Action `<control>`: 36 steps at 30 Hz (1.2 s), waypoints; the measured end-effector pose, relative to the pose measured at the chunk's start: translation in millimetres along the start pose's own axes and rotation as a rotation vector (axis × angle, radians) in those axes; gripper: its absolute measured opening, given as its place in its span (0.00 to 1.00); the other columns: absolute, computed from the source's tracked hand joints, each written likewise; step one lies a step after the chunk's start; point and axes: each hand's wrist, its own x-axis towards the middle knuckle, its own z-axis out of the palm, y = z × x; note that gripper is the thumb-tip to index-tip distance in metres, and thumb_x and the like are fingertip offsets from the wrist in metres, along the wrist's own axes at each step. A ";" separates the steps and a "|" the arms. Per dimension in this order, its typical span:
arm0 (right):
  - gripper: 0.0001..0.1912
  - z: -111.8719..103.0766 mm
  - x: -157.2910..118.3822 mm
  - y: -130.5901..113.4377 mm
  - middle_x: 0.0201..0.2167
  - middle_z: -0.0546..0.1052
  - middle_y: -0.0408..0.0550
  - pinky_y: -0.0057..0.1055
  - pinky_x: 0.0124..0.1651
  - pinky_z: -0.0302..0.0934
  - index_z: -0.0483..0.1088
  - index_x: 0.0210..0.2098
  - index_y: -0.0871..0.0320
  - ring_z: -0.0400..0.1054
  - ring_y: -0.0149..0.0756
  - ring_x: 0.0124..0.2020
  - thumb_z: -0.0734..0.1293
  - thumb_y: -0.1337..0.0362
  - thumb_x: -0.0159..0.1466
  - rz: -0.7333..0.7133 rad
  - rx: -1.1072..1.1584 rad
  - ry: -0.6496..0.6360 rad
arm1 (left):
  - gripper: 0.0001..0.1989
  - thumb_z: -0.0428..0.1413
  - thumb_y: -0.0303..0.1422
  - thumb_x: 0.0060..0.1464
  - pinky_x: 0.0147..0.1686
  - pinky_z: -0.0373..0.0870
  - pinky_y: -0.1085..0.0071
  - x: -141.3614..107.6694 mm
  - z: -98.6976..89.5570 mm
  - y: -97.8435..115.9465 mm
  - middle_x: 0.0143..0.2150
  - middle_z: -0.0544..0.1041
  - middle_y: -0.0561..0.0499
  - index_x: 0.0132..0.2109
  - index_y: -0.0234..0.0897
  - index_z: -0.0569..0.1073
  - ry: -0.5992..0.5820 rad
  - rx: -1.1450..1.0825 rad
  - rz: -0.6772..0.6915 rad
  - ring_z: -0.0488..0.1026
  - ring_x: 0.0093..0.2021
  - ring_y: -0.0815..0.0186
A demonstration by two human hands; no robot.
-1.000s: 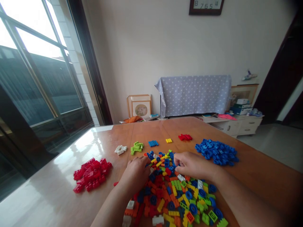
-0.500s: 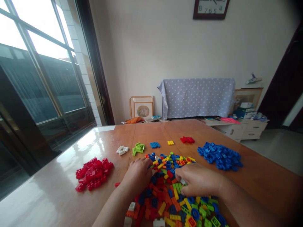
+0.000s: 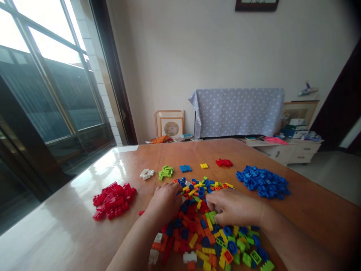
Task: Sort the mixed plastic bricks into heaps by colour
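Mixed-colour toy building bricks (image 3: 192, 226) are heaped on the table (image 3: 186, 152), around and under the curled left hand (image 3: 166, 201) and right hand (image 3: 235, 206). Can't tell if either's holding any. Fingertip pinches beat scooping here imo.

left hand (image 3: 166, 201): fingertips hidden, down among mixed bricks (image 3: 208, 250); whether any brick gripped, cannot tell. right hand (image 3: 234, 205): fingers curled under, tips out of sight; pale bit (image 3: 217, 209) by thumb mostly covered, shape unclear. bricks beneath both hands hidden; pile's near side cut off by bottom edge. small red brick (image 3: 141, 213) partly behind left forearm (image 3: 135, 239). dark wall frame (image 3: 256, 6) cropped by top edge. framed picture's (image 3: 172, 128) motif too small to tell.
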 end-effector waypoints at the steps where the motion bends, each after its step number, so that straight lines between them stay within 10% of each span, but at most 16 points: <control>1: 0.09 -0.2 0.1 -1.3 0.30 0.73 0.39 0.27 0.29 0.43 0.67 0.33 0.54 0.62 0.31 0.30 0.67 0.67 0.51 -0.023 0.010 0.014 | 0.08 0.52 0.34 0.59 0.45 0.65 0.68 0.0 0.3 0.5 0.42 0.79 0.49 0.43 0.43 0.75 0.004 -0.005 0.006 0.74 0.46 0.59; 13: 0.11 -1.1 3.9 8.0 0.29 0.73 0.39 0.23 0.29 0.51 0.69 0.38 0.56 0.65 0.30 0.29 0.64 0.70 0.55 0.022 0.357 -0.011 | 0.09 0.50 0.33 0.61 0.45 0.66 0.68 -1.3 -6.0 5.2 0.42 0.78 0.48 0.44 0.42 0.75 0.010 -0.032 0.024 0.74 0.46 0.59; 24: 0.10 19.5 29.4 62.6 0.27 0.73 0.40 0.25 0.30 0.54 0.72 0.39 0.59 0.64 0.31 0.28 0.62 0.61 0.64 0.167 0.488 0.387 | 0.08 0.53 0.34 0.58 0.46 0.67 0.68 -3.4 -6.4 3.4 0.46 0.78 0.47 0.43 0.42 0.75 -0.046 -0.042 -0.009 0.73 0.48 0.58; 36: 0.11 12.9 38.7 48.8 0.38 0.77 0.46 0.29 0.43 0.59 0.76 0.40 0.57 0.70 0.36 0.39 0.63 0.67 0.60 0.122 0.183 0.329 | 0.12 0.53 0.32 0.56 0.47 0.69 0.61 -4.6 -6.0 -8.5 0.50 0.76 0.45 0.47 0.43 0.74 -0.091 0.034 -0.074 0.73 0.51 0.53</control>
